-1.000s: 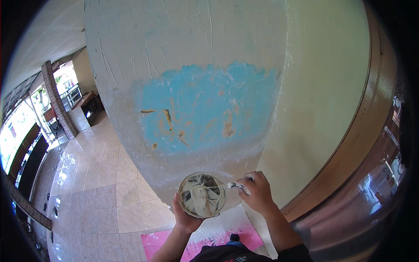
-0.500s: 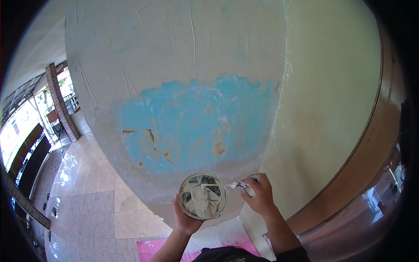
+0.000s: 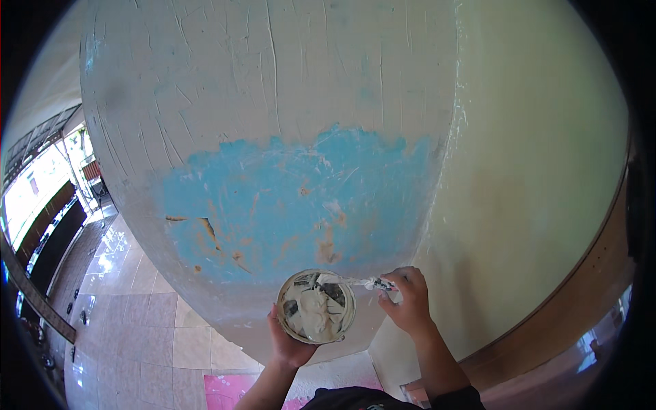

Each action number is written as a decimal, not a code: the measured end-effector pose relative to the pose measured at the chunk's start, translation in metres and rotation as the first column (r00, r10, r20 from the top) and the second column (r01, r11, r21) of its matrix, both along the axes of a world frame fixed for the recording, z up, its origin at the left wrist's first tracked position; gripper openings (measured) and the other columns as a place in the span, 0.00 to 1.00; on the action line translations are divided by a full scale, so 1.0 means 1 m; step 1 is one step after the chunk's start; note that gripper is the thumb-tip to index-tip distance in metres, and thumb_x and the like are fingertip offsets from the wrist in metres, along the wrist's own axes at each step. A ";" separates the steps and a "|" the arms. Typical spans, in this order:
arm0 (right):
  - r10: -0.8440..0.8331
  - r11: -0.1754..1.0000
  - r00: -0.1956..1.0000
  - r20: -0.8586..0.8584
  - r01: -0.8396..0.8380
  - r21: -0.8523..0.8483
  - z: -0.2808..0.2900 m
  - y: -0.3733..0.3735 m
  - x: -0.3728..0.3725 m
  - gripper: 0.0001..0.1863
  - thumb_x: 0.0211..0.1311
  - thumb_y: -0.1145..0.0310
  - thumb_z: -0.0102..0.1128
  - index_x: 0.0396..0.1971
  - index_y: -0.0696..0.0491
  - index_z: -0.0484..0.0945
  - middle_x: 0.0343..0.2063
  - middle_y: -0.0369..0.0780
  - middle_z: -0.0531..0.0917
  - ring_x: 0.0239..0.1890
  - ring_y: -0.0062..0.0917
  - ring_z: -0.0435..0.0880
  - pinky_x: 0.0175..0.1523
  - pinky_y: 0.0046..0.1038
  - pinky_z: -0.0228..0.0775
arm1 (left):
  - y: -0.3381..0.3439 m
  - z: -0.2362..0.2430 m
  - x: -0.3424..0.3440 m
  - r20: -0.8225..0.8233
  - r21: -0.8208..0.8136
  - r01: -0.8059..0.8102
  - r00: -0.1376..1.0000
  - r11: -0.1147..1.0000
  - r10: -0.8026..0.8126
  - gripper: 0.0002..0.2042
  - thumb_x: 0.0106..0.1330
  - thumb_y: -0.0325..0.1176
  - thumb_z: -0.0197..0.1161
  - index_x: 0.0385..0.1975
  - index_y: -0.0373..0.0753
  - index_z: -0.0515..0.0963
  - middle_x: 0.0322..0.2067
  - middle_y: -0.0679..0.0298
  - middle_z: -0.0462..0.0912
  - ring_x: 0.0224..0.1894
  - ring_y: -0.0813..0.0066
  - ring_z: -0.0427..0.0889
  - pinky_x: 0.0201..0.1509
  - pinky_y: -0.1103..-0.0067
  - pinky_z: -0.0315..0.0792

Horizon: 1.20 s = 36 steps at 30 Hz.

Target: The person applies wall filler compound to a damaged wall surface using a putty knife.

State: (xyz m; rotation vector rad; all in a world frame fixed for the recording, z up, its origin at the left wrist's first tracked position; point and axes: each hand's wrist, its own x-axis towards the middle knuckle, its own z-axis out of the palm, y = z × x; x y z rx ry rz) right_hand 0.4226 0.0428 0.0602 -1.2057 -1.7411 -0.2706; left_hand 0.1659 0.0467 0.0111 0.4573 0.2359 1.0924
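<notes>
My left hand holds a round tub of pale, creamy filler with dark patches showing inside, gripped from below and its left side. My right hand is closed on the handle of a putty knife, which is crusted with white filler. The knife points left, its tip over the tub's upper inside. Just beyond them is a wall with streaky pale coating, a large light-blue patch with brownish spots, and cracked bits at the patch's left.
A pale yellow-green wall meets it at right, above a curved wooden edge. Tiled floor stretches at left toward a bright outside with a railing. A pink, white-dusted sheet lies on the floor below me.
The putty knife has moved left into the tub's opening, with my right hand still on it. The view has shifted, so more upper wall shows and the blue patch sits lower and farther left.
</notes>
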 end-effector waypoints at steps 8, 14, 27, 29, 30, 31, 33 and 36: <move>0.224 0.960 0.967 -0.123 -0.241 -0.143 -0.005 0.015 0.018 0.12 0.58 0.70 0.60 0.41 0.57 0.82 0.29 0.45 0.83 0.29 0.36 0.83 0.38 0.34 0.75 | 0.006 -0.003 0.014 -0.010 0.027 -0.024 1.000 0.999 0.024 0.42 0.63 0.71 0.45 0.72 0.49 0.60 0.69 0.61 0.65 0.69 0.54 0.65 0.67 0.45 0.61; 0.299 0.799 0.876 -0.379 -0.447 -0.402 -0.013 0.016 0.012 0.13 0.66 0.64 0.55 0.41 0.58 0.80 0.25 0.43 0.80 0.27 0.32 0.80 0.36 0.32 0.71 | 0.015 0.002 0.003 -0.012 0.013 -0.008 1.000 1.000 0.008 0.44 0.61 0.72 0.48 0.72 0.48 0.60 0.68 0.58 0.66 0.68 0.48 0.66 0.61 0.38 0.65; 0.346 0.921 0.732 -0.587 -0.386 0.062 0.076 0.054 0.021 0.21 0.73 0.58 0.56 0.54 0.57 0.66 0.32 0.37 0.78 0.28 0.18 0.75 0.34 0.23 0.69 | 0.025 0.022 -0.029 -0.063 0.123 0.007 0.998 0.992 0.001 0.43 0.60 0.72 0.46 0.72 0.51 0.60 0.68 0.61 0.65 0.68 0.48 0.66 0.57 0.38 0.67; 0.273 0.962 0.831 -0.484 -0.235 0.139 0.108 0.074 0.032 0.21 0.74 0.58 0.54 0.56 0.57 0.65 0.34 0.40 0.80 0.32 0.23 0.78 0.39 0.27 0.71 | 0.028 0.020 -0.032 -0.055 0.114 0.003 0.999 0.993 0.004 0.43 0.60 0.73 0.46 0.72 0.51 0.60 0.68 0.61 0.65 0.68 0.48 0.66 0.58 0.38 0.66; 0.257 0.966 0.808 -0.530 -0.229 0.119 0.136 0.075 0.030 0.21 0.74 0.60 0.54 0.57 0.56 0.65 0.36 0.43 0.81 0.35 0.27 0.80 0.42 0.30 0.72 | 0.030 0.017 -0.034 -0.044 0.104 -0.013 0.999 0.994 0.018 0.43 0.60 0.73 0.46 0.72 0.52 0.60 0.68 0.62 0.65 0.68 0.48 0.66 0.58 0.38 0.66; 0.264 0.960 0.848 -0.460 -0.184 0.213 0.158 0.080 0.031 0.20 0.73 0.62 0.54 0.58 0.55 0.64 0.37 0.45 0.81 0.37 0.30 0.81 0.44 0.32 0.72 | 0.031 0.016 -0.036 -0.045 0.108 -0.007 0.999 0.994 0.012 0.43 0.60 0.73 0.46 0.72 0.52 0.60 0.68 0.62 0.65 0.68 0.48 0.66 0.58 0.38 0.66; 0.187 0.937 0.926 -0.328 -0.068 0.342 0.196 0.092 0.035 0.21 0.71 0.66 0.55 0.59 0.55 0.64 0.40 0.49 0.81 0.40 0.37 0.82 0.47 0.36 0.73 | 0.032 0.012 -0.040 -0.030 0.097 -0.018 0.999 0.995 0.021 0.44 0.61 0.72 0.47 0.72 0.50 0.58 0.69 0.58 0.63 0.68 0.45 0.66 0.56 0.36 0.69; 0.021 0.892 0.980 -0.200 0.072 0.446 0.239 0.109 0.037 0.22 0.68 0.69 0.56 0.60 0.54 0.64 0.44 0.51 0.80 0.43 0.44 0.83 0.48 0.39 0.74 | 0.032 0.007 -0.048 -0.011 0.080 -0.025 1.000 0.996 0.026 0.44 0.60 0.73 0.46 0.72 0.51 0.58 0.69 0.58 0.64 0.67 0.45 0.66 0.55 0.36 0.69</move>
